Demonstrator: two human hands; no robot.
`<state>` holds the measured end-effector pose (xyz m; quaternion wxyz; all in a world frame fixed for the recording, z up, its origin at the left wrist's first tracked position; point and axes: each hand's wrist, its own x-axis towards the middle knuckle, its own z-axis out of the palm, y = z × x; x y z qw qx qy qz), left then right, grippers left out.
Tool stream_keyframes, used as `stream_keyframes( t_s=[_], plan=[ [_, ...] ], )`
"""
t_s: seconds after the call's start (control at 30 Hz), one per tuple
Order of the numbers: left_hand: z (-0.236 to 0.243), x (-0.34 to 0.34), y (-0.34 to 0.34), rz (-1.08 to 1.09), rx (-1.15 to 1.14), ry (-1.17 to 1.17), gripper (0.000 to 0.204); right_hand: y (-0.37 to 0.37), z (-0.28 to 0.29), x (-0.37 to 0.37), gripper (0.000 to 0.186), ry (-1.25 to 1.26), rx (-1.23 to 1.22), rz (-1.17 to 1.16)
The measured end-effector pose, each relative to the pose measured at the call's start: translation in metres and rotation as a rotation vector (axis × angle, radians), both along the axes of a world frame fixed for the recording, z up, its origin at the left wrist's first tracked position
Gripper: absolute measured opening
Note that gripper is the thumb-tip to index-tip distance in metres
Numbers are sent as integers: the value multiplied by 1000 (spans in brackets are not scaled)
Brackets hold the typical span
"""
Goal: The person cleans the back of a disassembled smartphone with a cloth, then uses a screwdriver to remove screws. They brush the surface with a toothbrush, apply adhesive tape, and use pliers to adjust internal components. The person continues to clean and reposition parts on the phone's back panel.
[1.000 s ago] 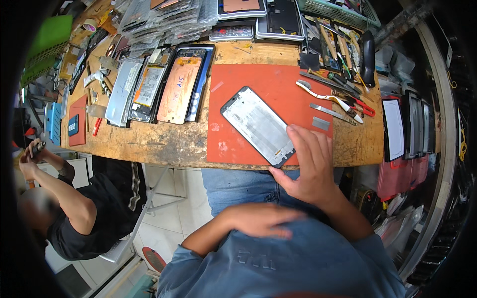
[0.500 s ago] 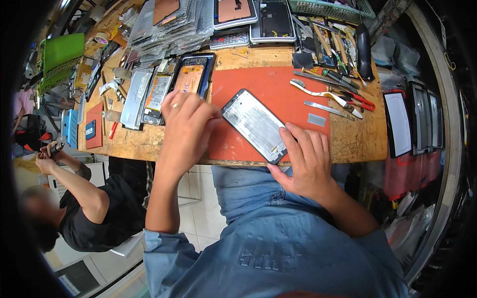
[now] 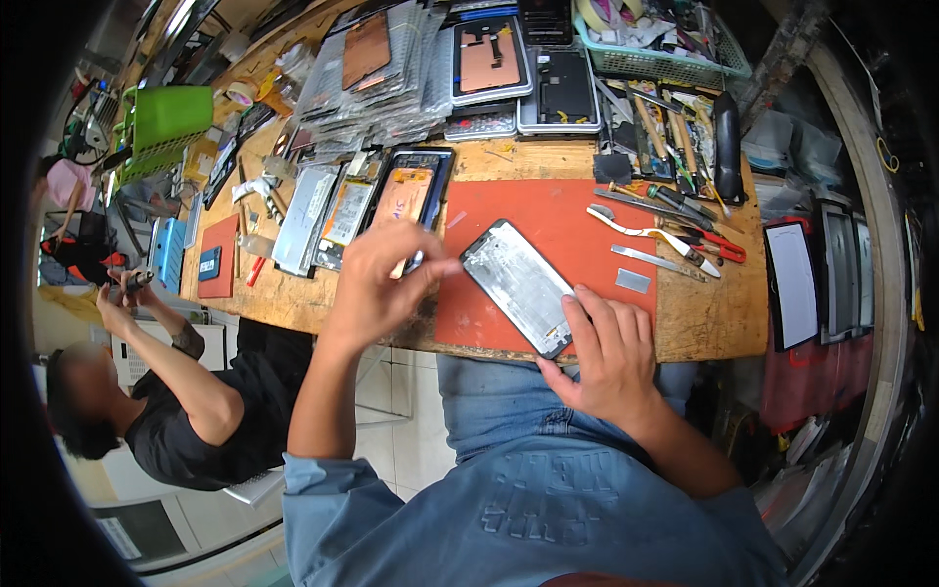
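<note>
A phone frame [image 3: 518,289] with a dark rim and a silver inner face lies slantwise on the red mat [image 3: 597,201]. My right hand [image 3: 614,360] grips its lower right corner, fingers along the right edge and thumb at the bottom end. Beside the frame's upper left edge, my left hand [image 3: 383,284] hovers with its fingers curled in and its thumb pointing toward the frame. Whether something small sits in that pinch is unclear. Just beyond this hand are an opened phone [image 3: 401,196] with a copper-coloured inside and another with an exposed battery [image 3: 345,210].
Right of the mat lie white-handled tweezers [image 3: 641,233], red-handled pliers [image 3: 726,248], a metal blade [image 3: 657,262] and screwdrivers. Behind stand bubble-wrapped stacks [image 3: 367,103], phone trays [image 3: 559,93] and a green basket [image 3: 675,67]. A person [image 3: 186,401] sits at the left holding a tool.
The view has shifted, so the bench appears lower. My left fingers have curled in more and the thumb now shows beside the frame. My right hand keeps its hold on the corner.
</note>
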<state>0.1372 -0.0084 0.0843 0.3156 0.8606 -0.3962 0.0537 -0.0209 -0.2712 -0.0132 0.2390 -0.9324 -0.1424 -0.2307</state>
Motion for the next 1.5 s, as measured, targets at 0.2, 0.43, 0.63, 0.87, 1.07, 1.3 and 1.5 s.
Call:
stream_keyframes(
  t_s=[0.2,0.43,0.63,0.87,1.07,1.3,1.5],
  plan=[
    [-8,-39,-5,-69,-68,46,18,-1,-1,0,81,18,-6,7],
    [-17,-68,-21,-310,-74,383,31,-3,4,-1,75,34,-14,1],
    [-21,-105,-30,-581,456,425,30,-1,3,-2,82,56,13,7],
    [-1,-6,-12,4,316,8,13,-1,3,0,79,26,-9,0],
    [-21,33,-16,-156,409,-62,11,0,1,0,76,18,-22,-14],
    [-12,57,-23,-337,519,-75,12,0,-2,-1,76,6,-46,-35],
    [-15,59,-21,-351,513,-69,13,2,-4,0,74,-11,-51,-44]
  ],
)
